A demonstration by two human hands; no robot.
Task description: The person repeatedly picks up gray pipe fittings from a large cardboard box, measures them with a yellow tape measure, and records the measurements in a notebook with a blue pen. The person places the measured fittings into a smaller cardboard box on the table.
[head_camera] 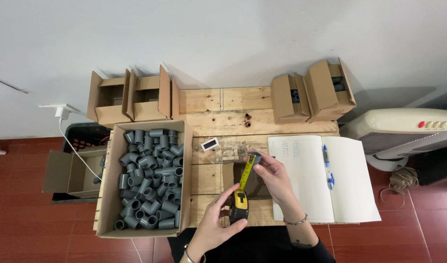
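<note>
Yellow tape measure (239,200) in left hand (218,221), right hand (274,178) pinching grey fitting (255,158).

forearms cut off at bottom edge, notebook (306,175) writing too small, heater (403,129) cropped right

Four small cartons (136,100), one tape measure (239,200)

Open notebook (306,175) w/ blue pen (326,166), fan heater (403,131)
</note>
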